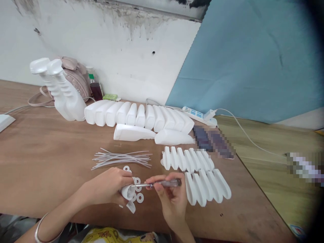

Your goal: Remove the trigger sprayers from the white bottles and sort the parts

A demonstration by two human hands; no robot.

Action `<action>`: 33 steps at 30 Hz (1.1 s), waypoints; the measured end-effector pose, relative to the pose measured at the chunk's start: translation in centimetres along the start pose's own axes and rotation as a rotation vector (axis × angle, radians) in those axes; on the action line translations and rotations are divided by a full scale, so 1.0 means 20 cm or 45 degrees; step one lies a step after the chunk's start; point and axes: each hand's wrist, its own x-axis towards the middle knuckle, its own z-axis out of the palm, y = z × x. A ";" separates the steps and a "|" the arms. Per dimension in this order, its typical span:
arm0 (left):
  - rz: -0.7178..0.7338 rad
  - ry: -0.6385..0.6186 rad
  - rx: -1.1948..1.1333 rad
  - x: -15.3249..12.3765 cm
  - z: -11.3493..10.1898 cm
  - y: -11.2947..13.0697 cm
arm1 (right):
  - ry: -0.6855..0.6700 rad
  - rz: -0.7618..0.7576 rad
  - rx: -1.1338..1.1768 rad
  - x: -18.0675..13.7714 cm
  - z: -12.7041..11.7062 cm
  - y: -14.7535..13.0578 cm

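My left hand (108,185) is closed around a white plastic piece with a ribbed cap (128,192), whose open end faces right. A white tab-like part (131,207) shows just below that hand. In my right hand (173,197) is a small screwdriver (165,183) with a clear handle, gripped between thumb and fingers. Its thin metal shaft points left, and the tip is at the cap's opening; how far inside it reaches I cannot tell. Several white ring washers (140,197) lie beside and behind the cap, partly hidden by my left hand.
Thin white tubes (121,158) lie in a loose bundle behind my hands. Hollow white shells (207,187) form two rows at right. White bottles (136,116) line the back, with two standing upright (67,94) by a pink bag (76,76). A power strip (199,115) sits back right.
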 end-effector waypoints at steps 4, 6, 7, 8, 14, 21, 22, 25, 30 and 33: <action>0.025 -0.028 -0.008 0.02 0.00 -0.01 | 0.039 0.211 0.049 0.09 -0.03 0.00; 0.019 -0.022 -0.007 0.03 0.00 -0.02 | 0.066 0.267 0.070 0.11 -0.03 0.01; 0.013 -0.022 -0.011 0.03 0.00 -0.03 | 0.083 0.270 0.073 0.11 -0.03 0.02; 0.005 -0.020 -0.021 0.04 0.00 -0.04 | 0.106 0.250 0.067 0.11 -0.02 0.03; 0.037 -0.027 -0.157 0.06 -0.01 -0.10 | -0.005 -0.215 -0.168 -0.01 0.00 0.07; 0.040 -0.132 -0.233 0.07 0.00 -0.09 | -0.142 0.063 -0.277 0.04 -0.03 0.01; 0.040 -0.133 -0.238 0.07 0.00 -0.09 | -0.133 0.091 -0.247 0.06 -0.03 0.00; 0.046 -0.117 -0.234 0.08 -0.01 -0.08 | -0.063 0.127 -0.124 0.09 -0.02 -0.02; 0.165 -0.126 -0.176 0.09 -0.04 -0.07 | -0.011 0.178 0.019 0.10 -0.03 -0.01; 0.189 -0.130 -0.079 0.09 -0.05 -0.06 | 0.021 0.165 0.016 0.09 -0.03 0.00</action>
